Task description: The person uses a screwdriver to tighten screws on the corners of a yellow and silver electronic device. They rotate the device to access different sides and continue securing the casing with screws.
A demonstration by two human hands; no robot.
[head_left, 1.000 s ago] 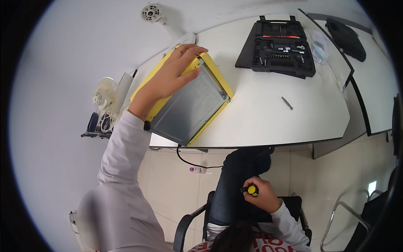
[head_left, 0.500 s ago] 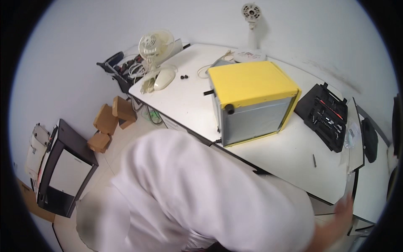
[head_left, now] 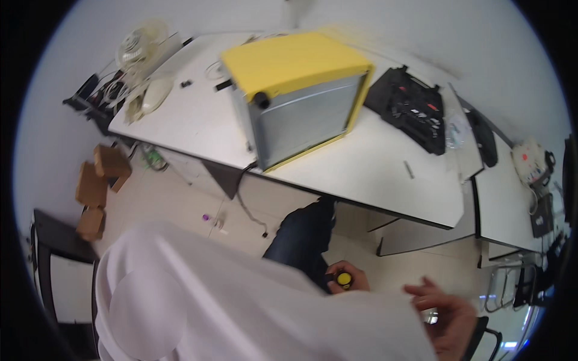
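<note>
My left arm, in a white sleeve, crosses the lower part of the view. Past its cuff at the lower right is my left hand (head_left: 448, 319), fingers bent, with a small shiny piece showing among them that I cannot make out. Beyond the sleeve, beside a dark-trousered leg (head_left: 304, 234), my right hand (head_left: 359, 278) grips a small black thing with a round yellow face (head_left: 344, 279); its forearm is hidden behind the sleeve. Neither hand touches the white table (head_left: 385, 180), where a large yellow box-shaped cabinet (head_left: 295, 60) with a grey front panel stands.
An open black tool case (head_left: 415, 108) and a thin grey tool (head_left: 409, 169) lie on the table. At its far left is a cream fan (head_left: 133, 48). A black cable (head_left: 242, 198) hangs to the floor. Cardboard boxes (head_left: 91, 183) stand at left, a chair armrest (head_left: 494, 343) at right.
The view has swung down and to the right, so the table and cabinet sit higher and further left. My left hand has drawn back from the table's corner; my right hand and the leg now show.
</note>
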